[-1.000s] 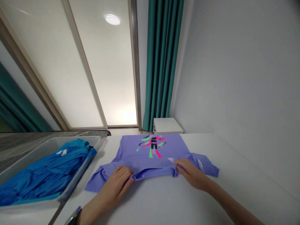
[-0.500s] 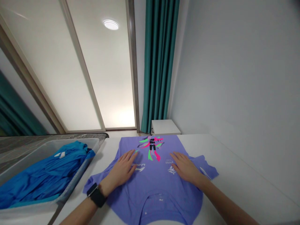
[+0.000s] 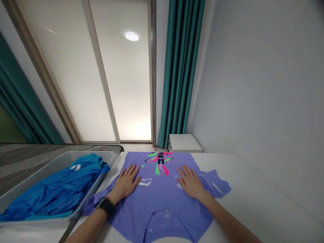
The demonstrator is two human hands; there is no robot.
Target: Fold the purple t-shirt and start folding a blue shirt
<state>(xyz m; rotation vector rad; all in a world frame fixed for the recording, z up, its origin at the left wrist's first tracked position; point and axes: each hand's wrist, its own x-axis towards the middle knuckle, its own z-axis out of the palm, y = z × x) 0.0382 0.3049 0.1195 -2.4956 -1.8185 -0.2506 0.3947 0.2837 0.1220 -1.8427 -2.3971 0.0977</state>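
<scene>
A purple T-shirt (image 3: 162,202) with a pink, green and black print lies spread flat on the white table (image 3: 258,209), collar toward me. My left hand (image 3: 126,182) rests flat on the shirt's left chest, fingers stretched out, a dark watch on the wrist. My right hand (image 3: 189,182) lies flat on the right chest, fingers spread. Neither hand holds anything.
A grey tray (image 3: 48,162) at the left holds a crumpled blue garment (image 3: 58,192). A small white cabinet (image 3: 183,143) stands beyond the table by a teal curtain (image 3: 181,71). A wall runs along the table's right side.
The hands let go of the folded collar edge; the shirt's top part now lies unfolded toward me. Both hands moved onto the chest, flat, and slid slightly inward.
</scene>
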